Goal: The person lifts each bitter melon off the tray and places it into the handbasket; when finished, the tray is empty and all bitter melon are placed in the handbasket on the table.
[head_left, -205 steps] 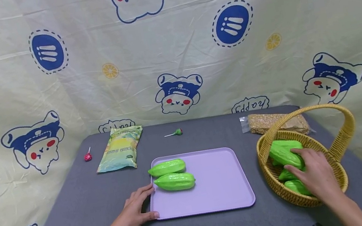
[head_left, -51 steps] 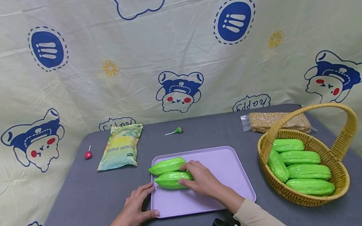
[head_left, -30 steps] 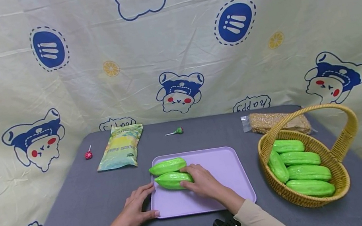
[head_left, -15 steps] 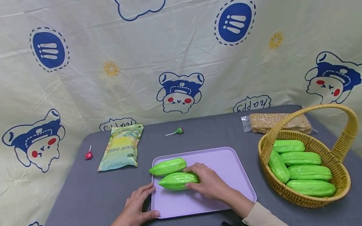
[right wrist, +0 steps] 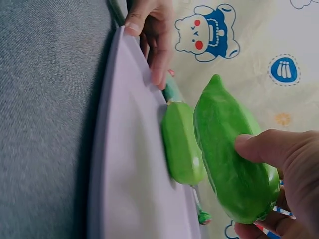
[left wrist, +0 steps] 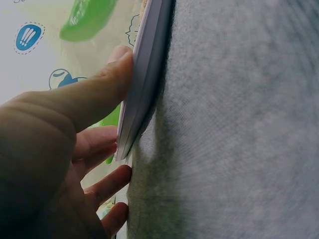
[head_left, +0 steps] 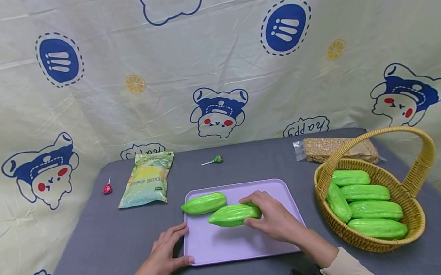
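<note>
A plump green gourd (head_left: 231, 216) with a pointed tip is pinched at its blunt end by my right hand (head_left: 274, 216), thumb on the near side and fingers on the far side. In the right wrist view this gourd (right wrist: 232, 154) is raised off the lilac tray (head_left: 240, 248), its tip pointing left in the head view. Another green gourd (head_left: 204, 203) lies at the tray's back left corner. My left hand (head_left: 163, 256) touches the tray's left side with thumb and fingers spread; the left wrist view shows the thumb (left wrist: 118, 57) against the rim.
On the right stands a woven basket (head_left: 327, 217) with a high handle, holding several green gourds (head_left: 375, 209). Behind it lies a clear bag of grain (head_left: 324, 148). Farther back are a green-yellow packet (head_left: 147, 180), a red lollipop (head_left: 107, 189) and a green lollipop (head_left: 218, 159).
Earlier my right hand reached into the basket. Then it took the nearer gourd on the tray, which has since moved right and up, away from the other. My left hand stays put.
</note>
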A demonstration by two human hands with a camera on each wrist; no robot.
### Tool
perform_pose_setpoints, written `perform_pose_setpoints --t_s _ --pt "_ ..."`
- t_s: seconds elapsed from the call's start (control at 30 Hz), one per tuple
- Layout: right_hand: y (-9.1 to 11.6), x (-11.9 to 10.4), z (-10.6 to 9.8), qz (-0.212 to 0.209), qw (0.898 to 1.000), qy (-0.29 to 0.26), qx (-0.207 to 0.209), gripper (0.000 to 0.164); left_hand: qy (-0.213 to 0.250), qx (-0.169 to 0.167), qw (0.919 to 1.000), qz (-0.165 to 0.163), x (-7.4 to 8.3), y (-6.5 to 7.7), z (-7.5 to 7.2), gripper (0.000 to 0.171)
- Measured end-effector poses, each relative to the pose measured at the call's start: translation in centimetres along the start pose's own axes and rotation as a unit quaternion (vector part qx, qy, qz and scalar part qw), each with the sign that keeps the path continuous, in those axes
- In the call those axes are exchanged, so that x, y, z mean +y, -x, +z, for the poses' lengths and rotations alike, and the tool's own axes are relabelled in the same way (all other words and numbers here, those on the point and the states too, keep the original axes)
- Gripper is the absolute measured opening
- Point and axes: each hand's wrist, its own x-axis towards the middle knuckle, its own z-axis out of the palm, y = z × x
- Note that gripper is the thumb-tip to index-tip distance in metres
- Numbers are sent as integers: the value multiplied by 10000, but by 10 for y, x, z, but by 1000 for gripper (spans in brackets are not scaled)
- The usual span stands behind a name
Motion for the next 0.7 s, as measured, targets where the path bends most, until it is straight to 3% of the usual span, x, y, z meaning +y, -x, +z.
perform_pose_setpoints --t_s 0.3,0.7 --pt "13 7 -21 -442 9979 320 351 44 31 -9 10000 18 0 0 0 75" --pt "31 18 -58 -268 9969 542 510 48 50 -13 10000 82 -1 0 0 75"
